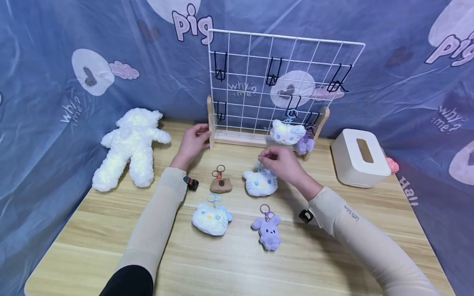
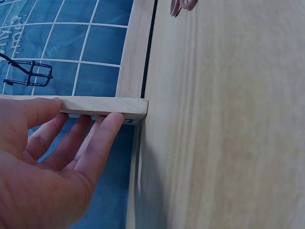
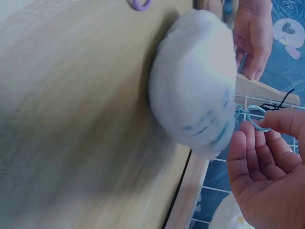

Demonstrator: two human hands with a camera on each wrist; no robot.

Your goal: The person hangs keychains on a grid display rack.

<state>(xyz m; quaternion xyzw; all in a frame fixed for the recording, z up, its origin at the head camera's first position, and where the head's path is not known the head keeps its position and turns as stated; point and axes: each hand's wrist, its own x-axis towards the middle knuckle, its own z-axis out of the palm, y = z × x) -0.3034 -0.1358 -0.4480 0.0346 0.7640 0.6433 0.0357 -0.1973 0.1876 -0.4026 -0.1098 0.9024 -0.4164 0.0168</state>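
Note:
My left hand point(image 1: 192, 143) grips the left wooden side post point(image 2: 107, 103) of a white wire grid rack, thumb on one side and fingers on the other in the left wrist view. In my right hand point(image 1: 283, 162), thumb and fingertips pinch the blue key ring point(image 3: 249, 116) of a white cat plush keychain point(image 1: 261, 184). The plush hangs below that hand, close over the table, in front of the rack. On the rack's lower right hooks hang another white cat keychain point(image 1: 284, 133) and a purple plush keychain point(image 1: 304, 144).
Black hooks point(image 1: 273, 76) are fixed to the grid point(image 1: 252, 94). Lying on the table are a brown plush keychain point(image 1: 221, 186), a white cat keychain point(image 1: 211, 220) and a purple bunny keychain point(image 1: 269, 233). A white fluffy toy point(image 1: 131, 144) lies left, and a white tissue box point(image 1: 352, 164) stands right.

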